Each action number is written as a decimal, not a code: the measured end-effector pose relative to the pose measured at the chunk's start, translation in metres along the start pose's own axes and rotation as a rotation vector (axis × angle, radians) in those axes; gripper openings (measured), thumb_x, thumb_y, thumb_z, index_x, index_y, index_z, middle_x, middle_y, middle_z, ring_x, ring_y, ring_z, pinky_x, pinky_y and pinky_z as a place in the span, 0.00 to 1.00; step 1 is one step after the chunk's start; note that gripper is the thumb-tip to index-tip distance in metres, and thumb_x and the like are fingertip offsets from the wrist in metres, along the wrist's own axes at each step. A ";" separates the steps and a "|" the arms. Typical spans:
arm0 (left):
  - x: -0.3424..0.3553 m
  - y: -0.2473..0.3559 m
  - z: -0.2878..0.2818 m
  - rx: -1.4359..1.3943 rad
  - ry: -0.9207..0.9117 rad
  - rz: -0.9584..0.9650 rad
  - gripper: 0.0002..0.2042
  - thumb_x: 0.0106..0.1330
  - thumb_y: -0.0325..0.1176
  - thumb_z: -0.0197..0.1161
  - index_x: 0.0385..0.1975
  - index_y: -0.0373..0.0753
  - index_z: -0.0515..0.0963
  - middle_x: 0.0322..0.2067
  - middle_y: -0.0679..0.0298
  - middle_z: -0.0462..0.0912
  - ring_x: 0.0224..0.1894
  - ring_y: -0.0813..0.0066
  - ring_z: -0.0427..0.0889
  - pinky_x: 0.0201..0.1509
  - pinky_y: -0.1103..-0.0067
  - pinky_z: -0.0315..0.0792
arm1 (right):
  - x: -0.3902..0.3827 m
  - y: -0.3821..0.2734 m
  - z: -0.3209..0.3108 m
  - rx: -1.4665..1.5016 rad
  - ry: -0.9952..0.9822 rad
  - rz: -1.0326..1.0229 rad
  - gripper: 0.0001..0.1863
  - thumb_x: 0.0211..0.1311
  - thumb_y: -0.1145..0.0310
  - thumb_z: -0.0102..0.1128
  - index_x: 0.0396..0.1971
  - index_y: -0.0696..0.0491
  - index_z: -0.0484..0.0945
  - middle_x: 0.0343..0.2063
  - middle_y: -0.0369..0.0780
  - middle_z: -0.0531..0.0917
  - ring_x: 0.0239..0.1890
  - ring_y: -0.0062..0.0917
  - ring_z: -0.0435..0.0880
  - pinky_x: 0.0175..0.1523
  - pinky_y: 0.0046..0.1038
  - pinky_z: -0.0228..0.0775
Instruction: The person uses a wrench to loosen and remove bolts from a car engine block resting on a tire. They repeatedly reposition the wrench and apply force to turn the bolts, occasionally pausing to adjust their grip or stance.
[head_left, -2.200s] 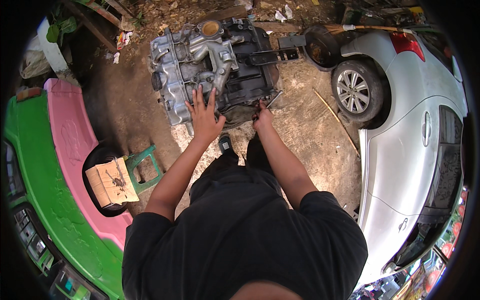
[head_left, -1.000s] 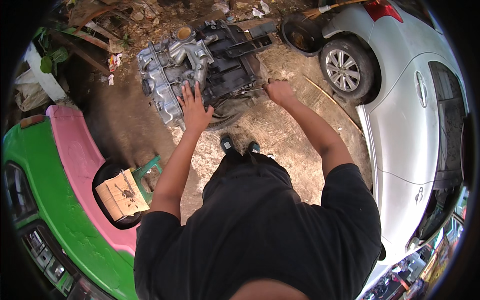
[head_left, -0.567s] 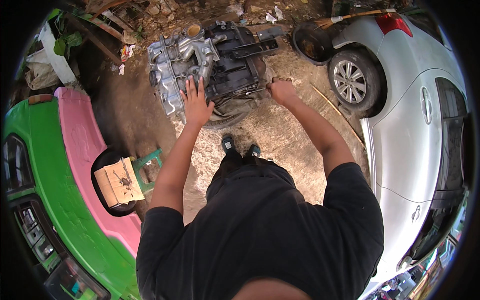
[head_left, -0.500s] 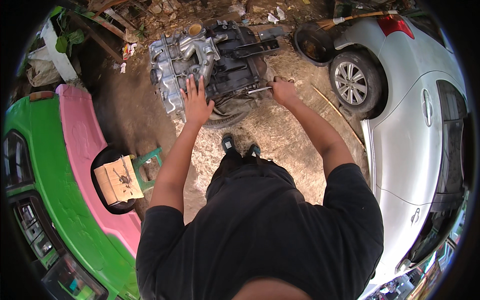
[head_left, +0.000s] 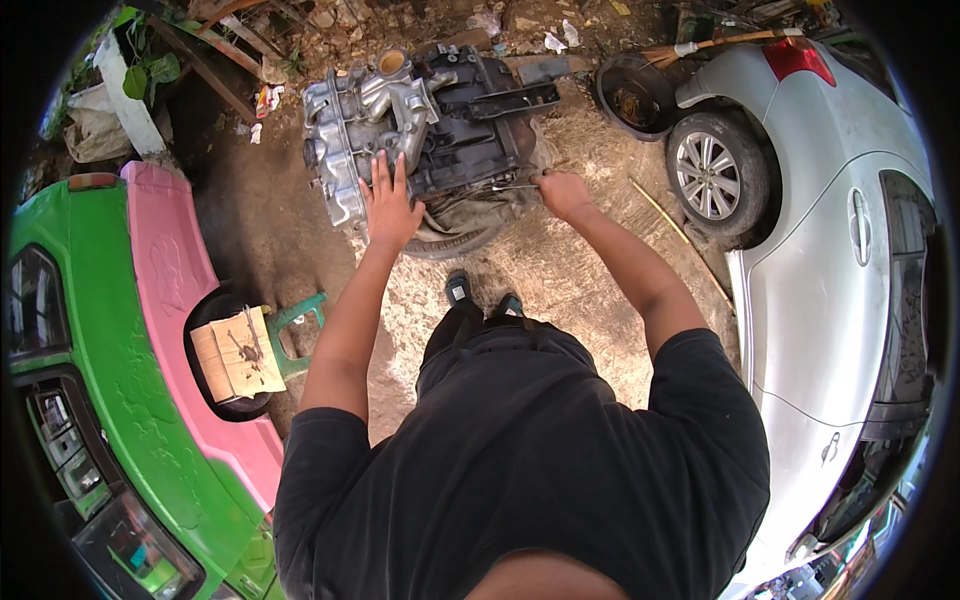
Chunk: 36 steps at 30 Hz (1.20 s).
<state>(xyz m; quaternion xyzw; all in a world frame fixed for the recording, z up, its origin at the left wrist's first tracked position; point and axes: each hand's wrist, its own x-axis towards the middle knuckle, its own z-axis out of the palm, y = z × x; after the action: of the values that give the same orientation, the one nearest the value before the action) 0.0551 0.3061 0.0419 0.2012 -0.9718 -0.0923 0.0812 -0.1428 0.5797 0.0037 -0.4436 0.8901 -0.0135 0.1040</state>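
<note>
A car engine, silver on its left side and black on its right, rests on a tyre with a grey cloth between them. My left hand lies on the engine's near silver edge, fingers stretched out and holding nothing. At the near right side, my right hand is closed round one end of a thin silver wrench. The wrench points left, its far end against the engine's lower black part. What that end sits on is too small to make out.
On the right stands a silver car, with a black basin beyond its wheel and a thin stick on the ground. A green and pink vehicle is on the left. Tools lie on cardboard beside a green stool.
My right hand has moved slightly nearer to me and left, turning the wrench to a flatter angle. My left hand stays on the engine. The whole view has shifted a little.
</note>
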 end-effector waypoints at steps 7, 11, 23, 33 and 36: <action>-0.001 0.001 -0.003 0.002 -0.016 -0.008 0.46 0.57 0.40 0.65 0.74 0.46 0.44 0.74 0.53 0.40 0.77 0.55 0.36 0.77 0.54 0.33 | 0.004 0.001 -0.014 -0.093 -0.027 -0.056 0.12 0.61 0.71 0.51 0.41 0.46 0.82 0.36 0.42 0.85 0.40 0.37 0.86 0.40 0.39 0.79; 0.000 0.003 -0.005 -0.001 -0.018 -0.011 0.46 0.57 0.40 0.65 0.74 0.45 0.45 0.74 0.52 0.40 0.77 0.54 0.36 0.77 0.53 0.32 | 0.009 0.003 -0.015 -0.103 -0.081 -0.059 0.12 0.61 0.71 0.52 0.41 0.47 0.82 0.37 0.42 0.85 0.40 0.38 0.86 0.41 0.39 0.79; 0.001 0.001 -0.002 -0.009 -0.011 0.008 0.46 0.56 0.39 0.66 0.74 0.43 0.45 0.74 0.51 0.41 0.77 0.53 0.37 0.76 0.51 0.33 | 0.000 0.008 0.000 -0.052 -0.010 -0.079 0.13 0.58 0.72 0.53 0.42 0.49 0.80 0.37 0.43 0.81 0.38 0.40 0.85 0.39 0.41 0.77; 0.002 0.000 -0.002 -0.010 -0.036 -0.007 0.46 0.55 0.39 0.65 0.73 0.42 0.46 0.74 0.51 0.42 0.77 0.53 0.37 0.76 0.51 0.32 | 0.012 0.039 0.042 0.252 -0.005 0.057 0.15 0.66 0.57 0.55 0.42 0.51 0.82 0.32 0.45 0.84 0.38 0.43 0.84 0.42 0.43 0.75; 0.001 -0.001 -0.001 -0.013 -0.019 0.002 0.45 0.55 0.39 0.65 0.73 0.41 0.47 0.74 0.50 0.42 0.76 0.52 0.38 0.76 0.50 0.31 | 0.010 0.038 0.095 0.533 0.139 0.136 0.17 0.66 0.54 0.58 0.41 0.52 0.83 0.32 0.46 0.84 0.39 0.44 0.83 0.44 0.41 0.75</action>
<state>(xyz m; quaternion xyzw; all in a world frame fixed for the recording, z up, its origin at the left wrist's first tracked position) 0.0542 0.3049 0.0430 0.1987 -0.9722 -0.1002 0.0733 -0.1597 0.6017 -0.0952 -0.3379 0.8879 -0.2703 0.1564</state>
